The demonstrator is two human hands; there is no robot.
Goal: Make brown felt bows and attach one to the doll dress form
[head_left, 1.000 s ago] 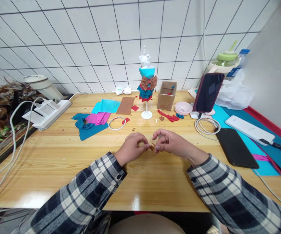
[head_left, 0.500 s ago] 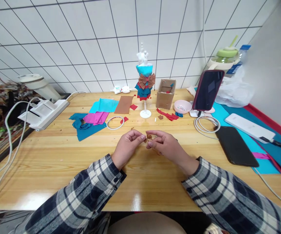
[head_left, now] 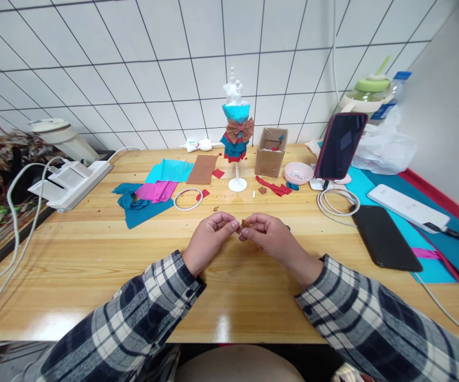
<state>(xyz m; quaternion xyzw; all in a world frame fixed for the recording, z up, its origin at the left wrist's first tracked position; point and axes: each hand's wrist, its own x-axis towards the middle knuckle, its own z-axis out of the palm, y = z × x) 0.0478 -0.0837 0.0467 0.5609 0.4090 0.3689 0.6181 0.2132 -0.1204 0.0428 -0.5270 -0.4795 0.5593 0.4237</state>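
Note:
Between my fingertips is a small pleated piece of brown crepe paper (head_left: 244,223), largely covered by the fingers. My left hand (head_left: 212,239) pinches its left side between thumb and forefinger. On the other side my right hand (head_left: 271,239) grips it the same way, the two hands almost touching above the table. Beyond them stands a small white mannequin (head_left: 233,94) on a round base. It wears a turquoise top and a ruffled blue skirt with red edges (head_left: 235,150). A brown bow (head_left: 240,130) sits at its waist.
Turquoise (head_left: 169,171), brown (head_left: 202,170) and pink paper (head_left: 156,191) lie back left, near a white ring (head_left: 188,199). A cardboard box (head_left: 269,162), pink bowl (head_left: 298,173) and red strip (head_left: 274,187) are behind my right hand. Phones (head_left: 386,237), a cable and a power strip (head_left: 74,185) flank the table.
My right hand has moved left to meet the left hand, and now pinches the brown paper too. The paper's pleats fanned out half a second ago; now less of it shows.

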